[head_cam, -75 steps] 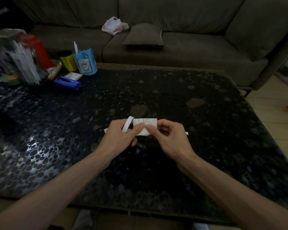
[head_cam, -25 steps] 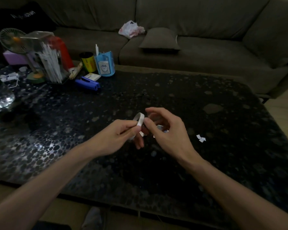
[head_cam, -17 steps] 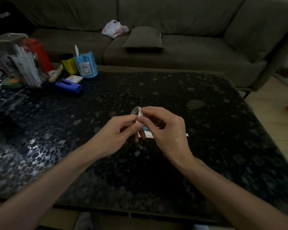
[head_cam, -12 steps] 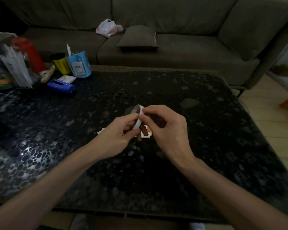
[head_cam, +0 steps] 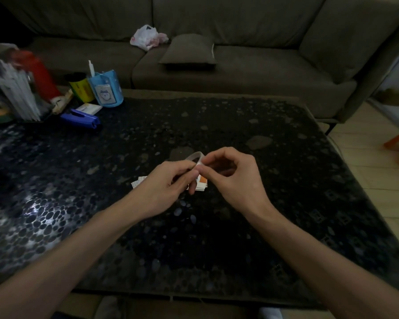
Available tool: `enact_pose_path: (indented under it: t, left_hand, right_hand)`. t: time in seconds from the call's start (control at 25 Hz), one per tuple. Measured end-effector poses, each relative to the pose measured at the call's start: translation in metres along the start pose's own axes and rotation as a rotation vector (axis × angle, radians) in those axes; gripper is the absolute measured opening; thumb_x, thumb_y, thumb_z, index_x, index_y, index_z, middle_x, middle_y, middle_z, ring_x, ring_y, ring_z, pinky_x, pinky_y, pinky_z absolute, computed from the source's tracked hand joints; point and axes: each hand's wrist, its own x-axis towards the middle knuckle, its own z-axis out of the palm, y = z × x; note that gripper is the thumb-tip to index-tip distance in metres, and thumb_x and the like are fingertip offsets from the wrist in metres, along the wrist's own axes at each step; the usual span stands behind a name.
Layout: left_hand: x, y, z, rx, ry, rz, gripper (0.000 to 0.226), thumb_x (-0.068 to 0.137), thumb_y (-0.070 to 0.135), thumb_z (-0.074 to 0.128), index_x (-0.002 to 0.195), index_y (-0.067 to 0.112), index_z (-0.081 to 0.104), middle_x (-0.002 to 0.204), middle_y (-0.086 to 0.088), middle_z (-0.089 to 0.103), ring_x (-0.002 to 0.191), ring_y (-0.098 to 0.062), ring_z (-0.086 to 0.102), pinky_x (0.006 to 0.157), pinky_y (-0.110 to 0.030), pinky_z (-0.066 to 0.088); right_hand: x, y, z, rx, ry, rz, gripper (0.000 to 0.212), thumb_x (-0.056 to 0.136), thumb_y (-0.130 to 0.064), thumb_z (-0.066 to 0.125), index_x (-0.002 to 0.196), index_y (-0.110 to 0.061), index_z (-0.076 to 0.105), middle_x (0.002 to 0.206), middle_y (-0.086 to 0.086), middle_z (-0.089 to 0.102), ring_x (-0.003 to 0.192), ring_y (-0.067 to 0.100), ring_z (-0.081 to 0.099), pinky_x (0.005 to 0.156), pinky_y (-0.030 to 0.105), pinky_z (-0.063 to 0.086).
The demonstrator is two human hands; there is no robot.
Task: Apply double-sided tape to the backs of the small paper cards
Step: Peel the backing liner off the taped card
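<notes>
My left hand (head_cam: 164, 187) grips a small white roll of double-sided tape (head_cam: 195, 156) above the middle of the dark pebble-patterned table (head_cam: 286, 192). The thumb and forefinger of my right hand (head_cam: 233, 178) pinch the roll's edge at its right side, where the tape end is. Under both hands lie small paper cards on the table: one with an orange patch (head_cam: 202, 183) shows between the hands, and a white corner (head_cam: 137, 182) sticks out to the left. Most of the cards are hidden by my fingers.
At the table's back left stand a blue stapler (head_cam: 81, 118), a blue cup (head_cam: 105, 92) with a pen, a yellow can (head_cam: 81, 88), a red bottle (head_cam: 40, 74) and a clear holder of white sticks (head_cam: 16, 95). A sofa with a cushion (head_cam: 189, 50) runs behind the table.
Three seconds ago both hands held a card with the tape laid across it. The card now lies on the table, and both hands have come together on the raised roll.
</notes>
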Motion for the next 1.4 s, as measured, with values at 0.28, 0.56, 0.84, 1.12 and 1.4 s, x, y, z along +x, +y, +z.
enact_pose_path:
  t: [0.28,0.56,0.84,1.12,1.4]
  left_hand:
    - [-0.005,-0.001,-0.006,0.05,0.007,-0.036,0.031,0.109,0.025,0.047,0.085,0.019,0.066,0.079,-0.005,0.063,0.075,-0.023,0.059,0.072,-0.05,0.049]
    - [-0.009,-0.003,-0.011,0.141,0.016,-0.064,0.033,0.11,0.026,0.046,0.082,0.018,0.063,0.077,-0.003,0.062,0.073,-0.02,0.059,0.072,-0.052,0.05]
    - [-0.007,0.002,-0.015,0.045,0.061,-0.062,0.027,0.109,0.027,0.048,0.093,0.026,0.07,0.08,-0.003,0.066,0.074,-0.022,0.061,0.068,-0.051,0.05]
    - [-0.008,0.001,-0.017,0.058,0.047,-0.058,0.025,0.108,0.028,0.049,0.097,0.029,0.071,0.078,0.003,0.065,0.071,-0.018,0.06,0.068,-0.052,0.051]
    - [-0.011,0.0,-0.015,0.09,-0.029,-0.048,0.029,0.109,0.03,0.046,0.098,0.045,0.068,0.084,0.015,0.068,0.079,-0.009,0.063,0.069,-0.03,0.049]
  right_hand:
    - [-0.005,0.0,0.008,-0.233,0.071,-0.12,0.03,0.089,-0.037,0.079,0.117,-0.03,0.076,0.12,-0.017,0.065,0.1,-0.007,0.062,0.081,0.007,0.049]
    - [-0.007,-0.002,0.012,-0.175,0.008,-0.111,0.013,0.088,-0.033,0.078,0.101,-0.033,0.077,0.108,-0.02,0.062,0.102,-0.007,0.06,0.083,0.005,0.046]
    - [-0.008,-0.001,0.017,-0.059,0.037,-0.086,0.027,0.088,-0.03,0.082,0.113,-0.032,0.074,0.117,-0.016,0.057,0.096,-0.001,0.066,0.08,0.012,0.054]
    - [-0.012,-0.002,0.018,-0.209,0.022,-0.153,0.03,0.094,-0.03,0.075,0.124,-0.029,0.074,0.123,-0.018,0.059,0.102,-0.003,0.062,0.085,0.016,0.056]
    - [-0.002,-0.006,0.009,-0.113,-0.114,-0.034,0.007,0.093,-0.031,0.076,0.099,-0.031,0.078,0.106,-0.016,0.063,0.095,-0.001,0.064,0.08,0.018,0.055]
